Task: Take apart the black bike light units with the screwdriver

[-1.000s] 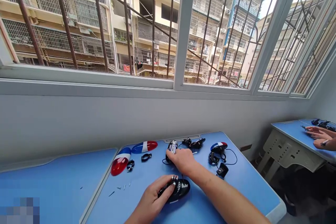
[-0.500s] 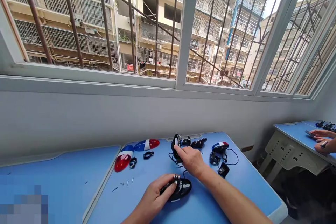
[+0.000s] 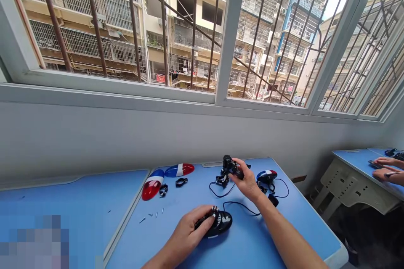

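Right hand (image 3: 248,183) raised, black plastic housing (image 3: 229,167) held, left hand (image 3: 186,228) on glossy shell (image 3: 222,223)

- We enter one glossy black oval shell (image 3: 222,223): lying low, cupped under the left hand (image 3: 186,229), a small ribbed black part at its near end.
- We enter one black moulded unit (image 3: 229,166): lifted clear and gripped by the fingertips of the right hand (image 3: 246,181).
- We enter one thin black cable (image 3: 240,204): lying in a loose curve just beyond the shell.
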A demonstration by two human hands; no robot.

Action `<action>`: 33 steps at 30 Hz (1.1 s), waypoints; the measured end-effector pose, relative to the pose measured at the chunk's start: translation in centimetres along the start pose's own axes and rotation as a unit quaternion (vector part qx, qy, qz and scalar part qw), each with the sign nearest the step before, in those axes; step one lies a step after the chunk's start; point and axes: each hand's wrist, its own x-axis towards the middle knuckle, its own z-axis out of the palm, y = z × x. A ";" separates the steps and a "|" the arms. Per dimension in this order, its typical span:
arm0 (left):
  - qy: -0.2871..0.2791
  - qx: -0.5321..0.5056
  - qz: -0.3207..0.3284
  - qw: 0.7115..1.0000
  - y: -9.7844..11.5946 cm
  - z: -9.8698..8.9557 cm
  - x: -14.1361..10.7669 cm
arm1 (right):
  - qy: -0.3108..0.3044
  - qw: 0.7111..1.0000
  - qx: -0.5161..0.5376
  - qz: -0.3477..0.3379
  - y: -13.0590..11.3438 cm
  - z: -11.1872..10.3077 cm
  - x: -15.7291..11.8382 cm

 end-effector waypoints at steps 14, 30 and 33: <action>-0.003 0.006 -0.011 1.000 0.2 -0.1 0.1 | -0.009 0.987 -0.147 -0.056 0.5 -0.5 0.4; 0.006 0.011 -0.002 1.000 -0.4 0.6 -0.1 | -0.197 0.913 -0.339 -0.116 -4.4 2.5 1.0; 0.006 0.020 -0.009 1.000 0.0 0.5 -0.1 | -0.219 0.902 -0.354 -0.119 -4.5 2.9 1.3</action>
